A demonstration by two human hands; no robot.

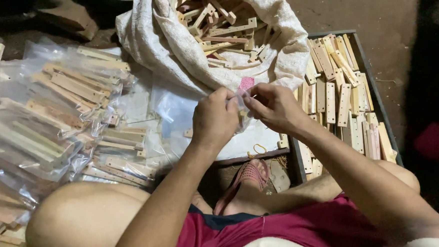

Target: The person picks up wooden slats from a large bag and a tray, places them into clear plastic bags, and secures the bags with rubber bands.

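Both hands pinching one small clear plastic bag (239,103) at frame centre: left hand (214,120) clenching its left edge, right hand (273,107) gripping the right. Bag is thin, see-through, contents hard to make out behind fingers. One pink sandal (247,179) sitting at 6 o'clock. Filled bags of wooden strips (63,111) piling at 9, too many to count. Tray (376,97) of strips at 3. One white sack (175,45) at 12, top cut off.
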